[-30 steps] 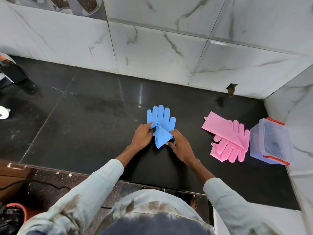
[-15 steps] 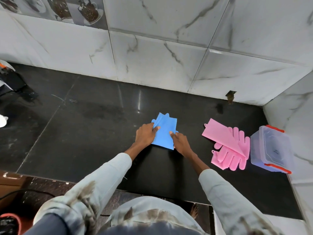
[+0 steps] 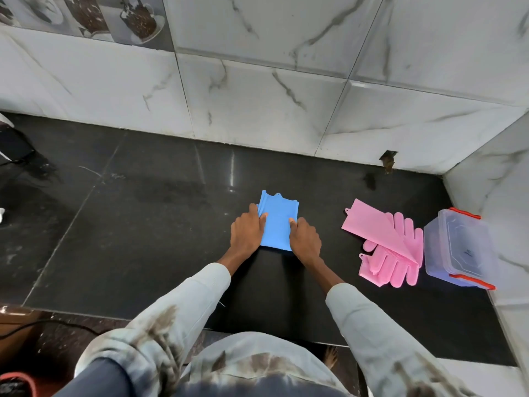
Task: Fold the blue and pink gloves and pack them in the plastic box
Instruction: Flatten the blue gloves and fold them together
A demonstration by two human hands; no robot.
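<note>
On the black stone counter (image 3: pixel 143 230) the folded blue gloves (image 3: pixel 278 224) are pressed flat under the left hand (image 3: pixel 247 232) and right hand (image 3: pixel 305 239), while the pink gloves (image 3: pixel 386 247) lie unfolded beside the lidded plastic box (image 3: pixel 458 249), nothing yet packed.

The scene is evenly and fairly brightly lit, with soft, diffuse light. A narrow vertical streak of glare (image 3: pixel 232 174) is reflected in the polished black countertop (image 3: pixel 143 224) at about twelve o'clock from the centre, and a faint sheen is seen on the white marble wall tiles (image 3: pixel 257 104). A soft shadow is cast on the counter towards six o'clock, beneath the forearms. Strong wide-angle distortion is noted: tile joints are bowed and splayed towards the edges. The centre is rendered sharply, while the patterned sleeves (image 3: pixel 160 333) at six to seven o'clock are slightly smeared and soft.
</note>
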